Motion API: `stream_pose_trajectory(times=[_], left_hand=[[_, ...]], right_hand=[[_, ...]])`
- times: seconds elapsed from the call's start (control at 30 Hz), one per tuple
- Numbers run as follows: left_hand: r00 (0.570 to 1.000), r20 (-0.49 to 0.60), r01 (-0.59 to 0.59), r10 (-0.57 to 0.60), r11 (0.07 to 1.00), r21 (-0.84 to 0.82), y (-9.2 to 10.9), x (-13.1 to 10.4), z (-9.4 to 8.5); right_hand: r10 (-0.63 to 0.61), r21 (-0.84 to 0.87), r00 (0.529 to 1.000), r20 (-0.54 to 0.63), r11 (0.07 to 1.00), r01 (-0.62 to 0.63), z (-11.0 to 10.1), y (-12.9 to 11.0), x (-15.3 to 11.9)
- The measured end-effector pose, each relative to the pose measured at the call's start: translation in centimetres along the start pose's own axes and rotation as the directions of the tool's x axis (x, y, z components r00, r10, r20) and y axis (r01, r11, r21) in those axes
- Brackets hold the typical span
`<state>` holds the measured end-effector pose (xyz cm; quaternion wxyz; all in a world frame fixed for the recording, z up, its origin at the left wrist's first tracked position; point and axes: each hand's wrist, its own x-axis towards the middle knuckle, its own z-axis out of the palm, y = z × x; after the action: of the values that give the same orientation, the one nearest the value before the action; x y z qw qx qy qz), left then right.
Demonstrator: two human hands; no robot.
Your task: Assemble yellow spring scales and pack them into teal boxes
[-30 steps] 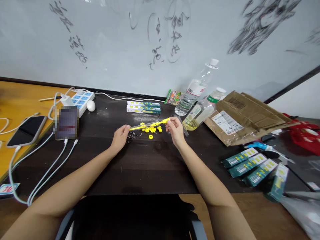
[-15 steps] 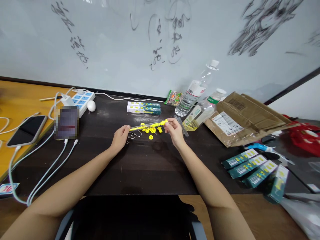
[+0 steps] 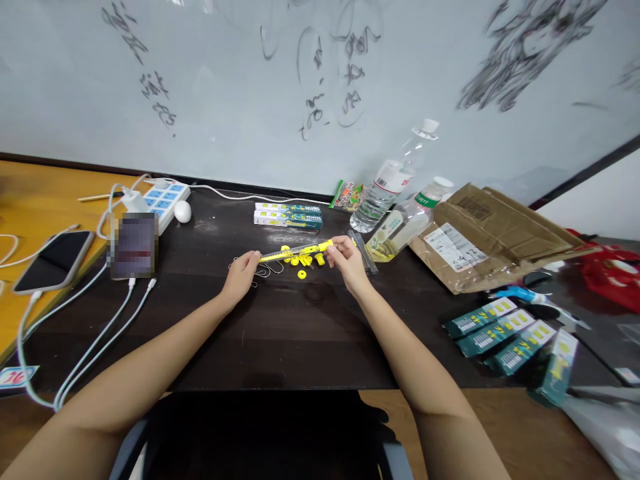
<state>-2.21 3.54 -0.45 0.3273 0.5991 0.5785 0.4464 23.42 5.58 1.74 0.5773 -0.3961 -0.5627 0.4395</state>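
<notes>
Pinched between my two hands is a thin clear tube with yellow plastic parts (image 3: 299, 252), held nearly level above the table. My left hand (image 3: 242, 275) grips its left end with thumb and fingers closed. My right hand (image 3: 349, 263) is closed on the thicker yellow piece at the right end. Behind and below the tube lie several small loose yellow parts (image 3: 302, 274). Thin bent wires (image 3: 270, 269) rest close to my left fingertips. Beside my right hand is a clear plastic wrapper (image 3: 367, 253), partly hidden by the fingers.
Two small boxes (image 3: 288, 221) lie behind my hands; several matching boxes (image 3: 520, 347) are at the right. Two bottles (image 3: 383, 197) and a brown parcel (image 3: 470, 247) stand at the back right. A power strip (image 3: 167, 200), phone (image 3: 54, 262) and cables occupy the left.
My right hand has shifted very slightly left along the yellow end piece, and less of that end shows. My left hand and the table items look unchanged.
</notes>
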Motion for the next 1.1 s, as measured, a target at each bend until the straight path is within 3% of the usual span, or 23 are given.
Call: stream_pose_trajectory(times=[0.63, 1.1], left_hand=[[0.996, 0.043, -0.077, 0.075, 0.996, 0.039, 0.05, 0.0, -0.09], [0.996, 0.061, -0.059, 0.059, 0.998, 0.0, 0.19, -0.22, -0.02]], right_hand=[[0.06, 0.089, 0.997, -0.047, 0.994, -0.056, 0.51, -0.03, -0.25], [0.084, 0.073, 0.996, 0.016, 0.994, -0.085, 0.66, -0.25, -0.38]])
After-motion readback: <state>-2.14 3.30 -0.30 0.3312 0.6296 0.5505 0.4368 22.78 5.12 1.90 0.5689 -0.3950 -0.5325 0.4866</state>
